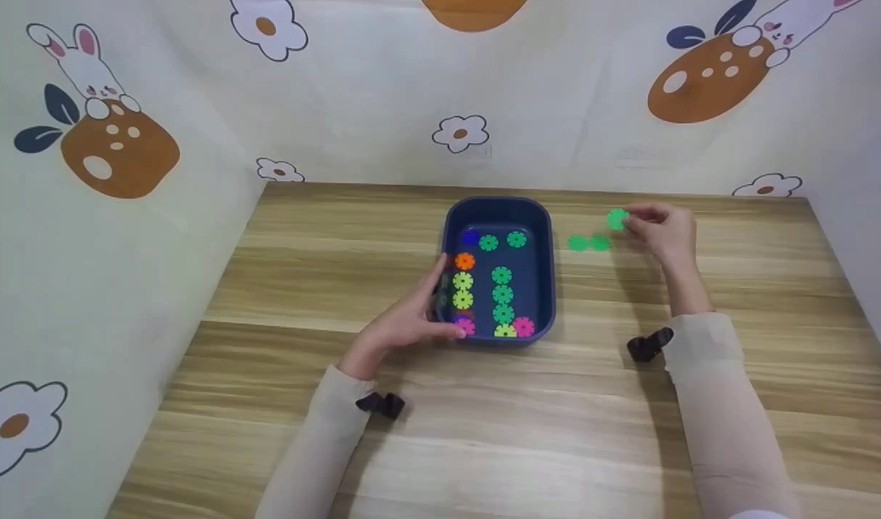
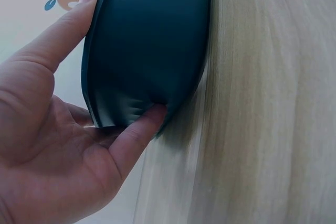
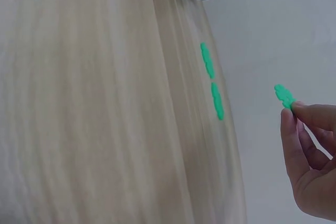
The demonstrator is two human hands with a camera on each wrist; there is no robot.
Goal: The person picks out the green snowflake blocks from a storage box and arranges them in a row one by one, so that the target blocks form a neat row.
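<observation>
A dark blue rectangular bin [image 1: 552, 288] stands on the table with several notched plastic discs inside, among them green discs [image 1: 502, 294], yellow discs [image 1: 463, 290] and an orange disc [image 1: 465, 261]. My left hand [image 1: 404, 317] grips the bin's near left corner, thumb at the front edge and fingers along the left side. In the left wrist view the same hand [image 2: 68, 140] spans the bin wall [image 2: 152, 35]. Right of the bin, my right hand [image 1: 667, 231] pinches a green notched disc [image 1: 617, 219] between thumb and fingertips. Below that disc, two green discs [image 1: 589, 244] lie side by side on the wood.
The wood-grain table [image 1: 282, 274] reaches back to a pale wall covering [image 1: 368, 101] printed with flowers and rabbits. Small black devices are strapped at the left cuff [image 1: 381, 405] and the right cuff [image 1: 649, 344].
</observation>
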